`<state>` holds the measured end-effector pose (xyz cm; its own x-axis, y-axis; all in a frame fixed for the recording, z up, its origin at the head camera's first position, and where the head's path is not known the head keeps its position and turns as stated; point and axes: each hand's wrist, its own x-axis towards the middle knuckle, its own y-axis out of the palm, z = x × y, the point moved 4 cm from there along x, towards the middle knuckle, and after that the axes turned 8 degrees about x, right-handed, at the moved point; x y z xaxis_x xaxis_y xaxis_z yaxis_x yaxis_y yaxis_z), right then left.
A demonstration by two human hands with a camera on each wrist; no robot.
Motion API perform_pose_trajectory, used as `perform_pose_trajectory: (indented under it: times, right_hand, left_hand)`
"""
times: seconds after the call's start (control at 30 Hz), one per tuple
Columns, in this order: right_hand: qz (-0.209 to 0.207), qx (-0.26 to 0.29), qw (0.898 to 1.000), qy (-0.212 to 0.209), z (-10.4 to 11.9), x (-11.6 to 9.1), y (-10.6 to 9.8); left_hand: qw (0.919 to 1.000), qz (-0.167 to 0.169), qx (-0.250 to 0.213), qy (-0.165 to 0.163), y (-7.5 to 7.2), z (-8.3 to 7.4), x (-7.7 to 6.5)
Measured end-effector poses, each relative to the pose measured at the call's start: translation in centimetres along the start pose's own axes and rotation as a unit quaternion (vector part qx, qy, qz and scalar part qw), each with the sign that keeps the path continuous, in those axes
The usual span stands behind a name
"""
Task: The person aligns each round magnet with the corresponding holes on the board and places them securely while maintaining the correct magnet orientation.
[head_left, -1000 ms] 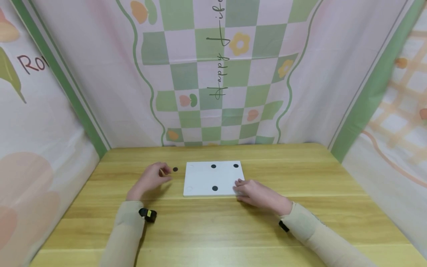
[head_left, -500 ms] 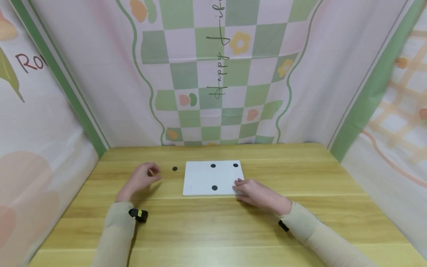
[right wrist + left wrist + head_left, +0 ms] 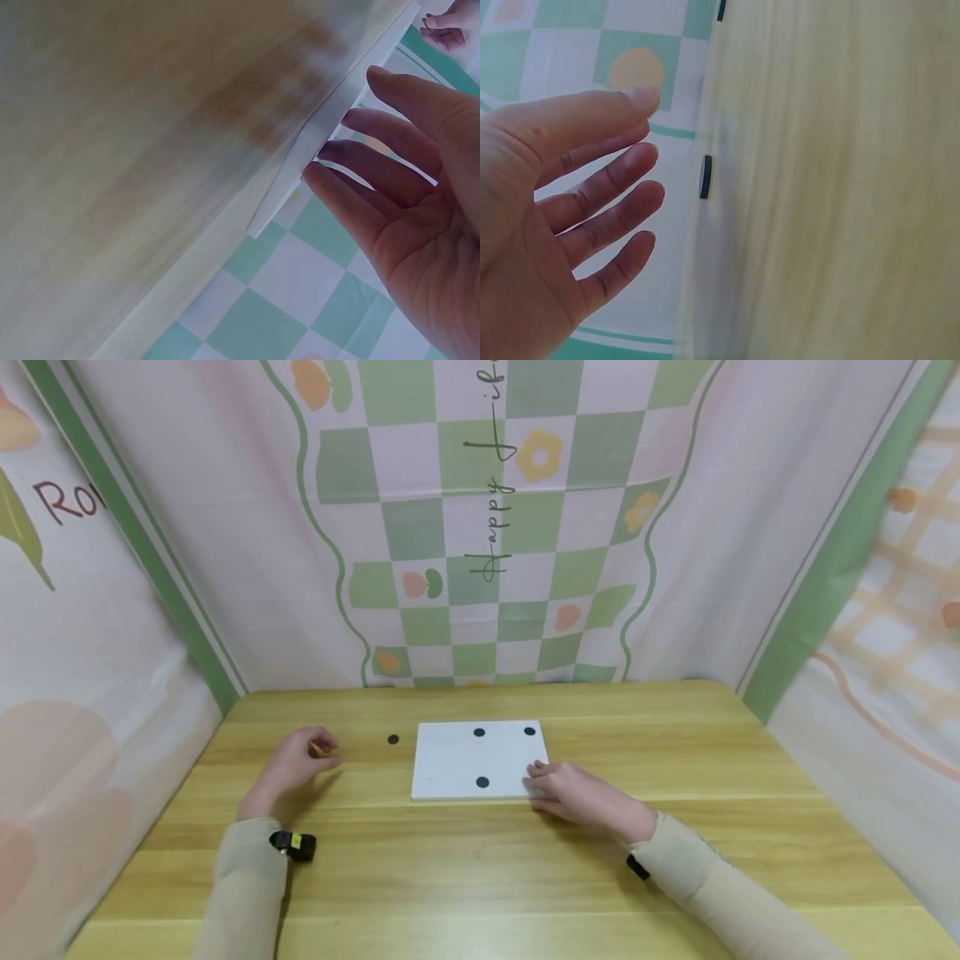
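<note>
A white rectangular board [image 3: 450, 760] lies on the wooden table with three black round spots on its top, among them the rear middle spot [image 3: 479, 732]. Left of it, a small black disc [image 3: 393, 739] lies loose on the wood. My left hand [image 3: 291, 764] hovers left of that disc, fingers spread and holding nothing; in the left wrist view a black disc [image 3: 706, 177] shows edge-on beyond the fingertips. My right hand [image 3: 573, 795] rests at the board's front right corner. Its fingertips touch the board's edge [image 3: 330, 112] in the right wrist view.
The wooden table [image 3: 465, 868] reaches back to a green and white checked curtain [image 3: 495, 527]. Printed cloth also hangs on both sides. A second small black piece [image 3: 721, 9] shows at the top of the left wrist view.
My left hand has drawn away to the left, widening the gap to the loose disc and the board. The right hand and the board stay in place.
</note>
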<state>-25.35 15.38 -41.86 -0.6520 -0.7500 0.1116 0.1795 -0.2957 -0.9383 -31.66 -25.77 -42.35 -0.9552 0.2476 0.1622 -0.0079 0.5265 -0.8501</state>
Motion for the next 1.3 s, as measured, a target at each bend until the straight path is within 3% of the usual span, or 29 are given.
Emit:
perform_pose_trajectory:
  times: [0.47, 0.83, 1.3]
  right_hand:
    - [0.001, 0.002, 1.000, -0.001, -0.1, 0.0, 0.0]
    - [0.001, 0.004, 1.000, 0.001, -0.1, 0.1, 0.1]
    - [0.003, 0.003, 1.000, 0.002, -0.1, 0.1, 0.0]
  left_hand:
    - [0.9997, 0.017, 0.000, -0.019, -0.2, 1.6, -0.4]
    - [0.9973, 0.046, -0.008, -0.057, -0.1, 2.1, -0.6]
    - [0.9965, 0.062, -0.005, -0.055, -0.1, 2.3, -0.2]
